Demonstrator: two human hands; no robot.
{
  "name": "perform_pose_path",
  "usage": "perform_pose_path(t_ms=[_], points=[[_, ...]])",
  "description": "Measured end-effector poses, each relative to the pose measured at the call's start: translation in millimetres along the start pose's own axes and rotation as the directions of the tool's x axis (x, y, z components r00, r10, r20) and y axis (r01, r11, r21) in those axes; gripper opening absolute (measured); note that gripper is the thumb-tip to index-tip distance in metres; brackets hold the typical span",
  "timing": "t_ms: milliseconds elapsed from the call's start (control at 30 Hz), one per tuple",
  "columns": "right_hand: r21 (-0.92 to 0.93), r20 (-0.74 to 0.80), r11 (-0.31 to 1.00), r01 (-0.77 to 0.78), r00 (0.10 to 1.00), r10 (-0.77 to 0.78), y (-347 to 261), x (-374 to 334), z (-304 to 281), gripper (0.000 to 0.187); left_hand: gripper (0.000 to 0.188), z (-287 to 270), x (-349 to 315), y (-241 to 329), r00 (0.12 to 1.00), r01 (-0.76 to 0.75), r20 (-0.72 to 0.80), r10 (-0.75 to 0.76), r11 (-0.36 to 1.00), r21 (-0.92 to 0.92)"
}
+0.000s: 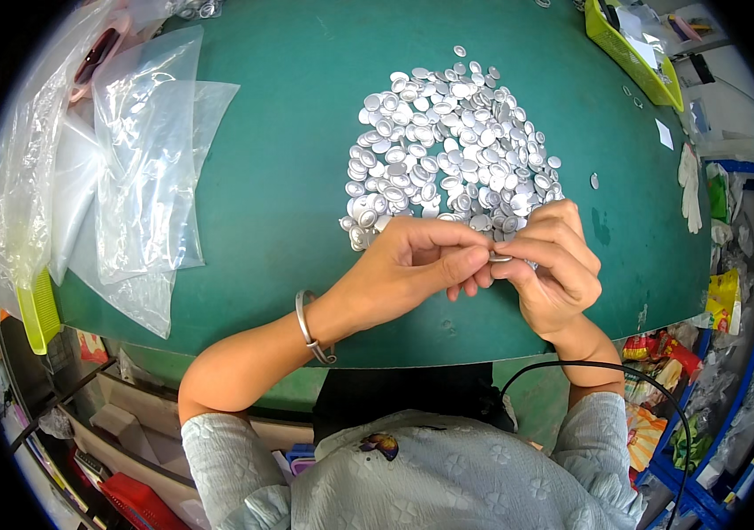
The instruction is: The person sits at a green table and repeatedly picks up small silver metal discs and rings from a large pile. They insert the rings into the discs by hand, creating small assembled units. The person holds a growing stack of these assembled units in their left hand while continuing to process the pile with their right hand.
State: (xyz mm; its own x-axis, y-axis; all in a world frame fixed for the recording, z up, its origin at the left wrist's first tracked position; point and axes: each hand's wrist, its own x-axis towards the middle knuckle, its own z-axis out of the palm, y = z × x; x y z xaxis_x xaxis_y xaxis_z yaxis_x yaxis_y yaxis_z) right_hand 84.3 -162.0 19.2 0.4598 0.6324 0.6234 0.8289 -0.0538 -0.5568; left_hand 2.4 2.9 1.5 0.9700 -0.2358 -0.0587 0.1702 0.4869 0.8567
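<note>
Green tabletop (pixel 293 132) holds heaped silvery oval discs (pixel 483 137); beside them, left hand (pixel 416 261) and right hand (pixel 558 262) pinch one disc (pixel 501 258), fingertips nearly closed (inspecting, I'd guess); turning it calls for light pressure

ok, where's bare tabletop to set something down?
Widest: green tabletop between clear plastic bags and silver oval discs. Smaller: between right hand and white glove. Crowded: the disc heap, left hand at its near edge, and the bag-covered left side.
</note>
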Motion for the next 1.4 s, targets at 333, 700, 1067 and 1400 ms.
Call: perform_pose_path(t_ms=[333, 700, 1067, 1400], points=[[0.010, -0.001, 1.000, 0.007, 1.000, -0.007, 2, 0, 1, 0.021, 0.025, 0, 0, -1, 1.000, 0.002, 0.028, -0.002, 1.000, 0.025], [-0.285, 0.072, 0.947, 0.149, 0.988, -0.134, -9, 4, -7, 0.026, 0.024, 6, -3, 4, 0.998, -0.041, -0.053, 0.042, 0.999, 0.025], [-0.350, 0.100, 0.921, 0.170, 0.985, -0.143, -13, 2, -9, 0.028, 0.022, 4, -3, 4, 1.000, -0.017, -0.020, 0.016, 1.000, -0.022], [-0.277, 0.034, 0.956, 0.094, 0.996, -0.088, 1, 7, -10, 0.017, 0.021, 7, -2, 5, 0.990, -0.045, -0.126, 0.055, 0.996, 0.082]])
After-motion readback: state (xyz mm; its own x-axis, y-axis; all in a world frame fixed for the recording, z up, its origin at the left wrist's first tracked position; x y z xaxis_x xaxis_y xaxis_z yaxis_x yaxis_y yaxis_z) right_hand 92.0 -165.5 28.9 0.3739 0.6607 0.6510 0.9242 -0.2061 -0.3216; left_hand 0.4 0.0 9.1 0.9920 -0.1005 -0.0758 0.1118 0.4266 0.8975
